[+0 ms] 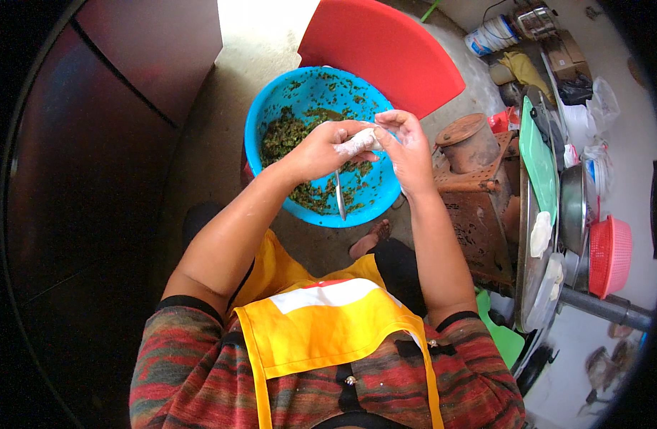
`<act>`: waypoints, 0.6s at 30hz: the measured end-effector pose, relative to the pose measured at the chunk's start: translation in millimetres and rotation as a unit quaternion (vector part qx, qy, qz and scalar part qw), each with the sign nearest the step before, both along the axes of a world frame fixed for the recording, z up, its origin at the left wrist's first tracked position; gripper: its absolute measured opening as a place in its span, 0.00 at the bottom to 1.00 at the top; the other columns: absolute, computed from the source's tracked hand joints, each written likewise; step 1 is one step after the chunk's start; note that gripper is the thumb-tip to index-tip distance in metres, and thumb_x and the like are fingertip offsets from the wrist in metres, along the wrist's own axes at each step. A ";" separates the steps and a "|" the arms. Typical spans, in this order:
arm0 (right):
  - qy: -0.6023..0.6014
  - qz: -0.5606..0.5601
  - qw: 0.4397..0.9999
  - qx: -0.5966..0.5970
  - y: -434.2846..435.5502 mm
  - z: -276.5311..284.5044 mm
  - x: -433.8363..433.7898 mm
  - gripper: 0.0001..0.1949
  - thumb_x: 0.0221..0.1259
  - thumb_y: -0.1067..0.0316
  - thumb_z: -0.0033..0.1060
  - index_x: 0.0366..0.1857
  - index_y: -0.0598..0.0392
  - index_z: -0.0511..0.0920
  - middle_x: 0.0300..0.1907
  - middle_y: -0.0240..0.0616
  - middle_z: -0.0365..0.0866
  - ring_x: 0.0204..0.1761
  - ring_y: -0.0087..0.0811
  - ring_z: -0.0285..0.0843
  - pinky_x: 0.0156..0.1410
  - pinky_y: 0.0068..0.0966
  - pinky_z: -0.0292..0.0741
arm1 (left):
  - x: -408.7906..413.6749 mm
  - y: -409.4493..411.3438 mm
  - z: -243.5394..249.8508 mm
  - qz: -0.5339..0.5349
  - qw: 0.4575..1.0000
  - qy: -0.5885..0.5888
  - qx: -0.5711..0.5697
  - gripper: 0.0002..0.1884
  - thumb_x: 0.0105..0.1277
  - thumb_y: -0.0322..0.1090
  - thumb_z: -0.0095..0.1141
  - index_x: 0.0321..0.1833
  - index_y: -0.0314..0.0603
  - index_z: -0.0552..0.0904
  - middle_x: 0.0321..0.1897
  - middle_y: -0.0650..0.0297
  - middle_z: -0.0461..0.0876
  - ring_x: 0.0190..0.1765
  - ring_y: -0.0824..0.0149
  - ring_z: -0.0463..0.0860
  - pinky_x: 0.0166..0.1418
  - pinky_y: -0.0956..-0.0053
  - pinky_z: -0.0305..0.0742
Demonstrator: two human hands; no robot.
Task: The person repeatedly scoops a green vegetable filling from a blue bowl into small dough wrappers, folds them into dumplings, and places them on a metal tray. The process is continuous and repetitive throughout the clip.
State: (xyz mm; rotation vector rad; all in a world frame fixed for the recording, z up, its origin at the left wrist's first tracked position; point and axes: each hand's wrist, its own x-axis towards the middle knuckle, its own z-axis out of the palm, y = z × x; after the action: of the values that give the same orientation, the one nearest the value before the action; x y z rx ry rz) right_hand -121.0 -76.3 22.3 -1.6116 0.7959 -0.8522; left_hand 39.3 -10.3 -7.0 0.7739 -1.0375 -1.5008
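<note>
My left hand (328, 147) and my right hand (411, 155) meet above a blue plastic basin (382, 193). Between their fingertips is a small piece of pale dough (378, 143), mostly hidden by the fingers. White flour coats my left thumb and dusts the fingers of my right hand. Below them, the basin holds a chopped green filling (285, 134), with bits stuck up its inner wall. A metal spoon handle (340, 197) leans toward the basin's near rim; its other end is hidden under my left hand.
Behind the basin is a red plastic seat or stool (382, 48). A dark, glossy cabinet-like panel (92, 161) rises at left. To the right are a rusty metal stove (473, 214), a round tray (523, 257) on edge, a green board (540, 161) and a pink basket (611, 257).
</note>
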 end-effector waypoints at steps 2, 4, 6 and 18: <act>-0.049 0.002 0.994 0.098 6.2 -0.5 -2.0 0.16 0.65 0.67 0.60 0.54 0.56 0.72 0.51 0.36 0.76 0.54 0.31 0.74 0.60 0.29 0.73 | -0.1 0.9 2.6 0.009 1.000 0.023 -0.004 0.19 0.75 0.39 0.49 0.62 0.35 0.76 0.47 0.59 0.83 0.46 0.72 0.83 0.53 0.76 0.78; -0.076 0.047 0.969 0.230 17.0 1.7 -9.1 0.20 0.67 0.65 0.59 0.59 0.56 0.68 0.54 0.36 0.75 0.56 0.30 0.74 0.61 0.30 0.73 | 0.5 0.9 3.4 0.018 0.999 0.041 -0.003 0.19 0.76 0.38 0.48 0.62 0.35 0.76 0.48 0.59 0.83 0.48 0.71 0.83 0.55 0.75 0.77; -0.069 0.073 0.942 0.322 26.8 1.9 -14.1 0.21 0.67 0.65 0.58 0.61 0.55 0.68 0.56 0.38 0.74 0.59 0.31 0.72 0.65 0.36 0.70 | 1.9 0.1 2.0 0.015 0.999 -0.008 -0.029 0.19 0.75 0.39 0.48 0.63 0.36 0.75 0.52 0.59 0.82 0.52 0.68 0.82 0.58 0.72 0.77; -0.094 0.048 0.953 0.285 30.5 -2.3 -11.8 0.18 0.66 0.71 0.56 0.58 0.59 0.70 0.54 0.39 0.77 0.55 0.32 0.78 0.62 0.34 0.75 | -1.2 2.7 0.6 0.106 0.956 -0.190 -0.197 0.18 0.69 0.31 0.57 0.60 0.39 0.78 0.57 0.56 0.77 0.60 0.63 0.76 0.62 0.69 0.72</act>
State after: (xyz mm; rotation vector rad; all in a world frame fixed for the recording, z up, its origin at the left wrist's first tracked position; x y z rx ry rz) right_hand -132.8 -45.8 19.9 -1.0325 0.7355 -0.6200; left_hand 38.2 -7.7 -6.4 0.8695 -1.4376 -0.9361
